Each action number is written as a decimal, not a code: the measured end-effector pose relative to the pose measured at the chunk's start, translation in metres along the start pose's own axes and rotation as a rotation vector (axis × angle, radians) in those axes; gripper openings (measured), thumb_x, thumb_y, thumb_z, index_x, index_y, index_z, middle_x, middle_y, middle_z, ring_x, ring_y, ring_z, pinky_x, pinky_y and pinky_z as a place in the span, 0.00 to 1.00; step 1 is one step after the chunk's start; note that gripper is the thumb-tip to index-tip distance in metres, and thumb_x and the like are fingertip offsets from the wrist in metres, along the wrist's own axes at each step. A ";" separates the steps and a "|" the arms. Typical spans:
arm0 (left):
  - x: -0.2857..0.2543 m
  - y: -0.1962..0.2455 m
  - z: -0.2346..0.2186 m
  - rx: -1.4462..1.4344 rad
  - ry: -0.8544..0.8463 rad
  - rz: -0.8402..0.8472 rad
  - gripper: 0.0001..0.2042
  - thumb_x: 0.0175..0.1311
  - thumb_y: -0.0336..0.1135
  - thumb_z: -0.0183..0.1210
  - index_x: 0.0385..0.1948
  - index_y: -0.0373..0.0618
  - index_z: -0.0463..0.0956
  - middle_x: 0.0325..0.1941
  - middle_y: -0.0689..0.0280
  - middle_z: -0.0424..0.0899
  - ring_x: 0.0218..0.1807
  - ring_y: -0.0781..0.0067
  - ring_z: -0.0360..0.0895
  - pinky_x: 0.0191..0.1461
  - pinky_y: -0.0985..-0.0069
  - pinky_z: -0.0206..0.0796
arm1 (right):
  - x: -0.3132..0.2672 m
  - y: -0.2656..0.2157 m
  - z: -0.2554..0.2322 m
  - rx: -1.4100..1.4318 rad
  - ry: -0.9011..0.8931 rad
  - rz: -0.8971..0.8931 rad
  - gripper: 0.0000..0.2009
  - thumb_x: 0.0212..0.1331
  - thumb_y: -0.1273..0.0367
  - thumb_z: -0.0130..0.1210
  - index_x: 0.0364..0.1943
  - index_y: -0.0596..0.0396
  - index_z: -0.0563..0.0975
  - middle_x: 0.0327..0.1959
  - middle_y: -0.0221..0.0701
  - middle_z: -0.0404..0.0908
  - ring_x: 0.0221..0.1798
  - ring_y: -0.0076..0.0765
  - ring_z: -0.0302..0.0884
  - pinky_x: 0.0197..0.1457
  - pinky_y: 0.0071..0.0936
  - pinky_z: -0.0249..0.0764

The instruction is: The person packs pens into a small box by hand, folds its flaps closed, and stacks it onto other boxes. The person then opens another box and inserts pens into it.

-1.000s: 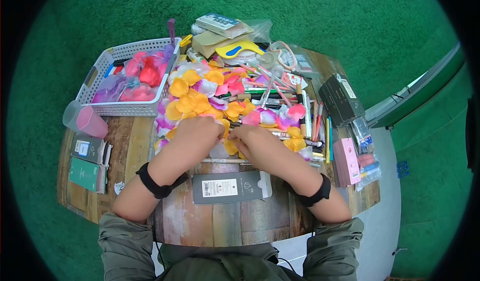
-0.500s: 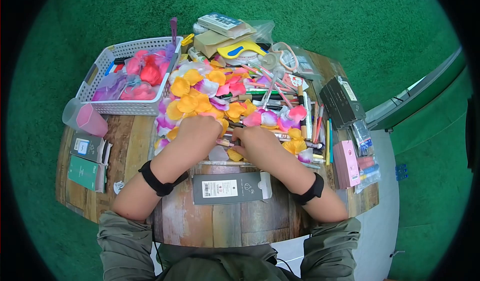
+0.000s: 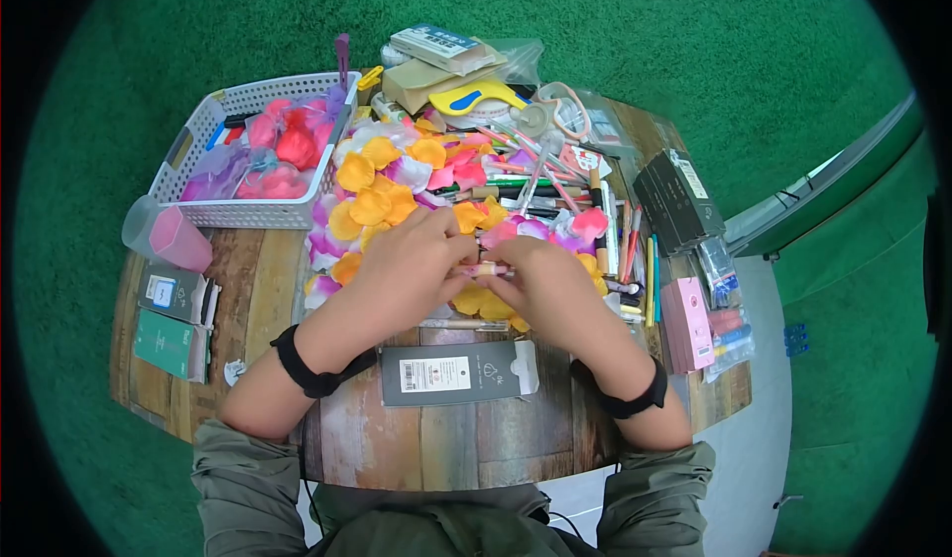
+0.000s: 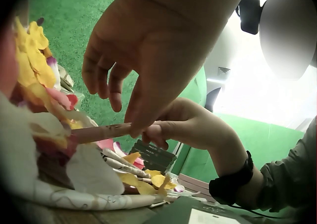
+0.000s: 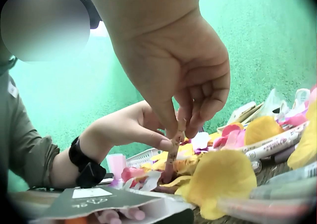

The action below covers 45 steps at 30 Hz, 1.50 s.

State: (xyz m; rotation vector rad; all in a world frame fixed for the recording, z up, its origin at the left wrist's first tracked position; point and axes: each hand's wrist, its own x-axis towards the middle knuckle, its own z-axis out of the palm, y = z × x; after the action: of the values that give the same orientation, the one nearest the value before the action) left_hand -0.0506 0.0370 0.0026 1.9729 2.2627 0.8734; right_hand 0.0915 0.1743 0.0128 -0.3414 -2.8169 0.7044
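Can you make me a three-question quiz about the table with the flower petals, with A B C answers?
1. Where is the white basket?
A. at the table's far left
B. beside the pink box
C. on the grass

2. What colour is the cup lying near the basket?
A. blue
B. pink
C. black

3. What are both hands doing with the thin pen?
A. lying flat beside it
B. pressing it under petals
C. pinching it, one at each end

Answers:
1 A, it sits at the far left corner of the table.
2 B, the head view shows it pink.
3 C, the left hand and right hand each pinch an end, lifted above the petals.
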 end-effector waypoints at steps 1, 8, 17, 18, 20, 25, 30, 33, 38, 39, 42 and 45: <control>0.000 0.001 0.000 -0.039 0.028 0.034 0.08 0.53 0.33 0.65 0.34 0.47 0.80 0.36 0.65 0.76 0.45 0.62 0.76 0.44 0.66 0.69 | -0.004 -0.001 -0.005 0.013 0.025 -0.010 0.14 0.54 0.65 0.65 0.41 0.59 0.80 0.32 0.39 0.81 0.32 0.42 0.79 0.35 0.36 0.73; -0.004 0.023 -0.008 -0.159 -0.036 0.077 0.11 0.56 0.33 0.64 0.41 0.49 0.79 0.34 0.64 0.80 0.41 0.61 0.78 0.41 0.65 0.70 | -0.040 -0.005 -0.046 0.116 0.082 0.015 0.13 0.57 0.65 0.63 0.43 0.57 0.82 0.34 0.40 0.82 0.31 0.41 0.80 0.35 0.33 0.74; -0.012 0.039 0.001 -0.281 -0.216 0.060 0.09 0.59 0.33 0.60 0.39 0.47 0.72 0.32 0.59 0.80 0.41 0.53 0.79 0.38 0.58 0.69 | -0.068 0.030 -0.064 0.283 -0.029 0.073 0.10 0.57 0.71 0.63 0.42 0.59 0.82 0.34 0.37 0.83 0.33 0.32 0.79 0.36 0.27 0.73; -0.012 0.040 0.003 -0.291 -0.209 0.097 0.10 0.58 0.31 0.61 0.39 0.46 0.71 0.32 0.59 0.79 0.41 0.52 0.78 0.39 0.58 0.69 | -0.069 0.033 -0.063 0.269 -0.046 0.075 0.11 0.56 0.71 0.64 0.42 0.58 0.81 0.33 0.36 0.83 0.33 0.31 0.79 0.36 0.26 0.74; -0.014 0.043 0.006 -0.302 -0.208 0.136 0.11 0.57 0.29 0.61 0.39 0.45 0.69 0.33 0.58 0.79 0.41 0.50 0.78 0.40 0.57 0.68 | -0.072 0.035 -0.063 0.256 -0.060 0.081 0.11 0.55 0.70 0.64 0.42 0.58 0.81 0.32 0.34 0.83 0.33 0.30 0.79 0.37 0.26 0.74; -0.019 0.050 0.015 -0.474 -0.356 0.108 0.11 0.56 0.25 0.59 0.39 0.41 0.69 0.35 0.54 0.77 0.43 0.46 0.76 0.45 0.55 0.67 | -0.077 0.037 -0.068 0.241 -0.206 0.180 0.10 0.52 0.70 0.66 0.39 0.57 0.82 0.30 0.34 0.83 0.32 0.30 0.80 0.38 0.26 0.74; -0.023 0.050 0.026 -0.462 -0.384 0.197 0.10 0.56 0.24 0.58 0.40 0.41 0.72 0.37 0.55 0.78 0.44 0.49 0.77 0.46 0.58 0.68 | -0.085 0.049 -0.063 0.239 -0.219 0.176 0.09 0.51 0.73 0.66 0.37 0.57 0.83 0.27 0.28 0.82 0.30 0.24 0.77 0.34 0.21 0.71; -0.025 0.047 0.034 -0.456 -0.413 0.223 0.11 0.57 0.25 0.58 0.42 0.43 0.74 0.40 0.57 0.78 0.43 0.51 0.77 0.47 0.59 0.69 | -0.085 0.049 -0.064 0.226 -0.239 0.198 0.09 0.50 0.73 0.66 0.36 0.57 0.82 0.28 0.32 0.82 0.30 0.30 0.78 0.36 0.25 0.73; -0.026 0.047 0.036 -0.474 -0.456 0.316 0.15 0.52 0.21 0.55 0.45 0.38 0.73 0.41 0.55 0.76 0.48 0.51 0.75 0.50 0.62 0.69 | -0.085 0.046 -0.068 0.141 -0.275 0.254 0.09 0.47 0.73 0.66 0.34 0.57 0.82 0.29 0.37 0.82 0.31 0.37 0.80 0.37 0.30 0.75; -0.026 0.048 0.034 -0.418 -0.462 0.353 0.17 0.52 0.21 0.56 0.46 0.38 0.73 0.42 0.56 0.76 0.50 0.52 0.74 0.52 0.63 0.69 | -0.086 0.048 -0.067 0.135 -0.269 0.246 0.09 0.47 0.73 0.66 0.34 0.57 0.82 0.29 0.37 0.82 0.32 0.38 0.80 0.37 0.30 0.75; -0.026 0.050 0.029 -0.334 -0.503 0.366 0.20 0.51 0.21 0.59 0.49 0.40 0.72 0.45 0.59 0.75 0.52 0.54 0.71 0.54 0.64 0.68 | -0.086 0.049 -0.067 0.118 -0.266 0.260 0.08 0.47 0.73 0.66 0.33 0.57 0.82 0.29 0.38 0.82 0.32 0.38 0.80 0.37 0.31 0.75; -0.026 0.052 0.026 -0.309 -0.535 0.328 0.25 0.48 0.24 0.65 0.53 0.42 0.71 0.49 0.59 0.74 0.53 0.54 0.69 0.55 0.64 0.67 | -0.086 0.047 -0.070 0.103 -0.269 0.293 0.08 0.47 0.73 0.66 0.33 0.57 0.82 0.29 0.38 0.82 0.32 0.39 0.81 0.38 0.31 0.75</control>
State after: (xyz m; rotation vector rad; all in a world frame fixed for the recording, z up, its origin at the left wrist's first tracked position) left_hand 0.0120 0.0256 -0.0066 2.1293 1.4564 0.5666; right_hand 0.1997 0.2212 0.0368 -0.6995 -2.9967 1.0222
